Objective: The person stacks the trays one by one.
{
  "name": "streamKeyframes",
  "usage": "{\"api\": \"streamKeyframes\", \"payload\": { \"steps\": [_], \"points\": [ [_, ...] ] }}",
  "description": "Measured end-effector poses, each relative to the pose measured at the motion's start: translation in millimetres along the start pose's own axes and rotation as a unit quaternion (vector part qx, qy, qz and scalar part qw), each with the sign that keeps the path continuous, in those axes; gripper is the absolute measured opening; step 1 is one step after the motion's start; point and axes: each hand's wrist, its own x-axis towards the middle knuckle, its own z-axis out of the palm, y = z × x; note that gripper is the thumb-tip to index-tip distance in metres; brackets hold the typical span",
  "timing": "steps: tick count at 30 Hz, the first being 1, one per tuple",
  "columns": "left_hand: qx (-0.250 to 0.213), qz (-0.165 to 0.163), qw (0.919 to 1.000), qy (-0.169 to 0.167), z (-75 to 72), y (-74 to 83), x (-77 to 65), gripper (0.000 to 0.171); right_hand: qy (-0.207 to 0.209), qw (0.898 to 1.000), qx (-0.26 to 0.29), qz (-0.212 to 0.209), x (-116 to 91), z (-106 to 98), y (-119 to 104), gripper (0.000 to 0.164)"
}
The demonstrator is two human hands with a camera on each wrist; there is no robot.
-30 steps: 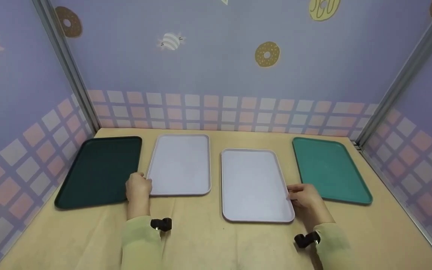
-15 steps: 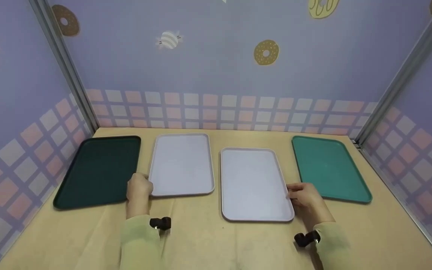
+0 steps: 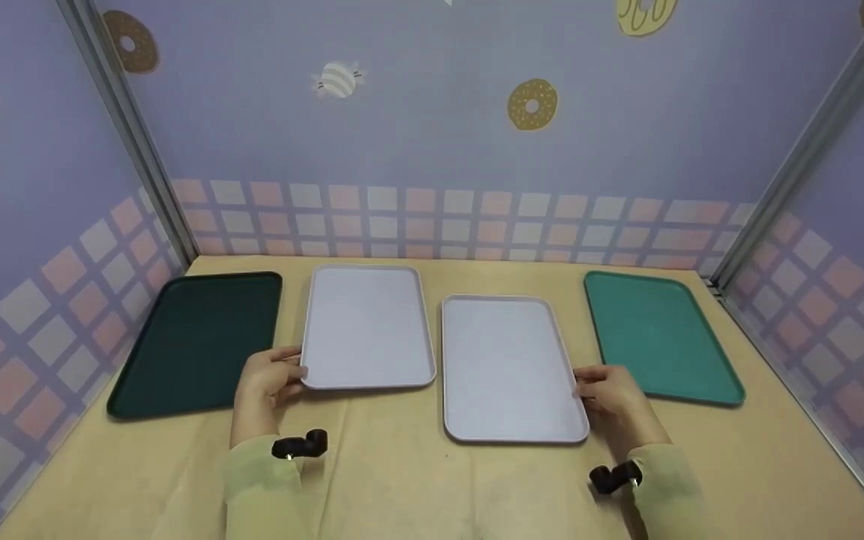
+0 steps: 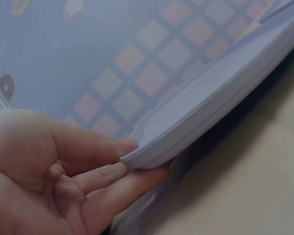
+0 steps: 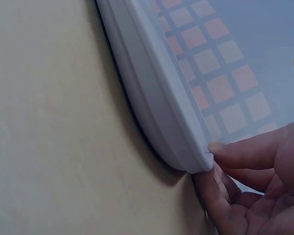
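Closest to me, two pale green sleeves [image 3: 263, 487] reach in over the cream-coloured tabletop [image 3: 394, 487], each with a small black camera [image 3: 301, 444] at the wrist. The right hand [image 3: 612, 394] is pinching the right edge of the right-hand pale tray [image 3: 514, 371], thumb on the rim and fingers below; that tray sits a little nearer than the others. The left hand [image 3: 271, 379] has the left-hand pale tray [image 3: 368, 326] pinched near its close left corner, thumb above and fingers tucked underneath, and from the left wrist I see a dark gap between that corner and the table. The two pale trays lie side by side, just apart. Beyond the left hand, over on the left, is a dark green tray [image 3: 199, 341], the hand overlapping its near right corner from here; I can't tell whether they touch. On the right, past the right hand, lies a teal tray [image 3: 664, 337], turned at a slant. Behind everything stands a lavender wall [image 3: 417, 142] with pink and white checks low down, doughnuts above, and grey metal posts [image 3: 121, 120] at its corners.
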Motion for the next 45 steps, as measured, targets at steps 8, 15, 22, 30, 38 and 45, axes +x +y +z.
{"api": "streamKeyframes", "payload": {
  "steps": [8, 15, 22, 30, 38, 45],
  "points": [
    [-0.072, 0.006, 0.9973, -0.007, 2.1, -3.0, 2.5, 0.063, -0.014, 1.000, 0.014, -0.007, -1, -2, 0, 0.047],
    [-0.103, 0.018, 0.9944, -0.011, 8.6, 3.8, 2.5, 0.062, -0.011, 1.000, -0.001, -0.009, 0, -2, 0, 0.046],
    [-0.132, 0.042, 0.9896, -0.038, 22.1, 14.7, -1.3, 0.061, -0.006, 1.000, -0.010, -0.007, -2, -1, -2, 0.044],
    [-0.135, 0.060, 0.9869, -0.064, 48.6, 21.1, 0.2, 0.057, 0.048, 0.998, -0.011, -0.025, -10, 5, -13, 0.035],
    [-0.109, 0.063, 0.9889, -0.079, 81.6, 22.5, 2.3, 0.055, 0.065, 0.995, 0.067, -0.048, -13, 15, -31, 0.039],
    [-0.098, 0.053, 0.9883, -0.104, 111.8, 19.0, 0.8, 0.053, -0.009, 0.977, 0.209, -0.035, -12, 28, -36, 0.052]
  ]
}}
